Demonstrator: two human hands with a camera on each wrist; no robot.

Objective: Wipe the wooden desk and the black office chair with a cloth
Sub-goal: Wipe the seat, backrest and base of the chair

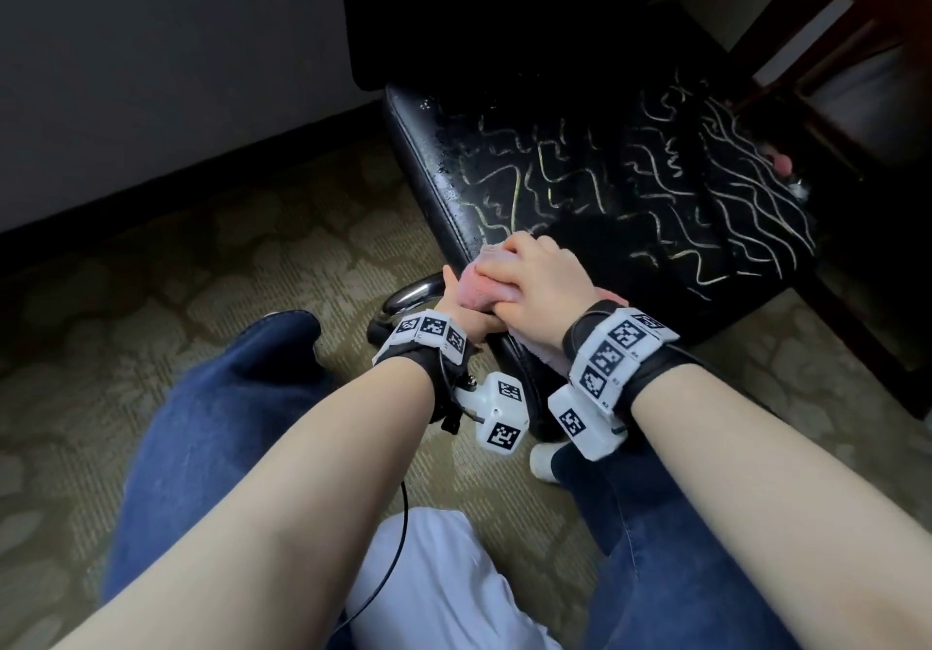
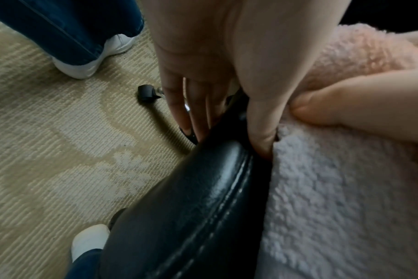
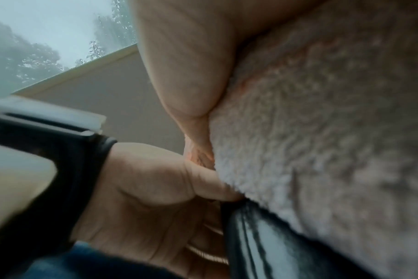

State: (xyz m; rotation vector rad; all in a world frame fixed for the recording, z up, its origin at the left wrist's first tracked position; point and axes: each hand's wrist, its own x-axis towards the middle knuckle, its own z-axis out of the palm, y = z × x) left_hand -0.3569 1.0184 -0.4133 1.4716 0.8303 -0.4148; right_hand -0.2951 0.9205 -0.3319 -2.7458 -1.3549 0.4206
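one cloth [image 1: 486, 282], one chair [image 1: 580, 185], two hands: right hand [image 1: 542, 278] fingers curled, pressing cloth; left hand [image 1: 456, 314] fingers gripping chair edge; two shoes.

You have bare forearms, with a black strap [image 1: 428, 372] round your left wrist and a wider black band [image 1: 655, 372] round your right. Each carries white blocks [image 1: 623, 347] printed with black square-coded markers; a white camera housing [image 1: 497, 415] hangs below the left strap, with a thin black cable [image 1: 398, 538] trailing toward the lower middle of the frame. You wear dark blue jeans [image 1: 212, 422], a white top [image 1: 439, 584] and white shoes [image 2: 93, 62].
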